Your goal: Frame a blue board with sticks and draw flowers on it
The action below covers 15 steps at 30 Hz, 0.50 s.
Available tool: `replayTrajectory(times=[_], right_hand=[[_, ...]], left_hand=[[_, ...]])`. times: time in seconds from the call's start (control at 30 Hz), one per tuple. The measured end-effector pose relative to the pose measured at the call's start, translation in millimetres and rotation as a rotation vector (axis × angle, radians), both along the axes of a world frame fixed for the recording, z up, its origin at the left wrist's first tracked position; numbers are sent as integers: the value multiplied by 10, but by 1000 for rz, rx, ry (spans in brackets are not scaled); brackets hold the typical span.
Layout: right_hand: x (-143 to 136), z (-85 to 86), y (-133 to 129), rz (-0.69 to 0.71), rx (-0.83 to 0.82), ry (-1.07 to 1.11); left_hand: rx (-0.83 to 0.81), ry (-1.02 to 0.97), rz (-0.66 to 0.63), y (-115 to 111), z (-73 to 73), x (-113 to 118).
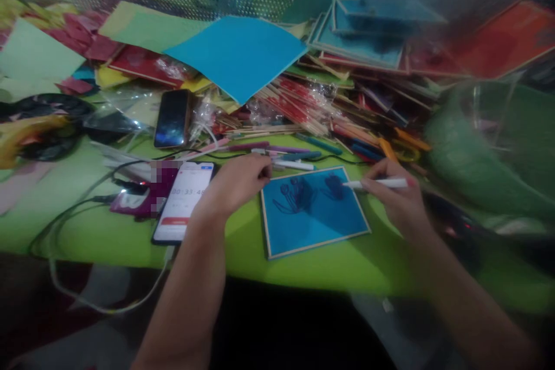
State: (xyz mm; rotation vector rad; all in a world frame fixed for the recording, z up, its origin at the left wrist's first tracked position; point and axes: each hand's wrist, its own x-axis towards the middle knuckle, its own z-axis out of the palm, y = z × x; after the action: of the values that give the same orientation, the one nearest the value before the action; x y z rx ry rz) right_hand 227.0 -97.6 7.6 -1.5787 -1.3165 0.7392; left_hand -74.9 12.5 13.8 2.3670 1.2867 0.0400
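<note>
A blue card with a pale wooden-looking border (321,225) lies on the green tabletop (243,248). Dark line drawings, flower-like in shape, cover its upper part. My right hand (399,196) grips a white marker pen (381,184) with a reddish end, its tip at the drawing on the right. At the card's upper left corner rests my left hand (243,182), fingers curled inward; whether anything is inside them is hidden. Just beyond the left hand lies another white marker (295,165) among several coloured pens.
Left of my forearm are a phone with a lit timer (182,202), a purple device (139,196) and cables. A dark phone (172,118) lies behind. Blue paper (243,52), sticks (299,104) and framed cards (364,40) pile up at the back. A green basin (489,144) stands right.
</note>
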Motion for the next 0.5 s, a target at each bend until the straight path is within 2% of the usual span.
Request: replayTrajectory(times=[0.17,0.33,0.5], right_hand=[[1,13,38,-88,13,98],[-19,34,69,-81,0,121],[30,-41,93,-68,12,192]], left_hand=[[38,-1,-14,-13,-30,-15],[68,-39,-32,-29,-56,-32],[81,-44,-14,-51,-55,-36]])
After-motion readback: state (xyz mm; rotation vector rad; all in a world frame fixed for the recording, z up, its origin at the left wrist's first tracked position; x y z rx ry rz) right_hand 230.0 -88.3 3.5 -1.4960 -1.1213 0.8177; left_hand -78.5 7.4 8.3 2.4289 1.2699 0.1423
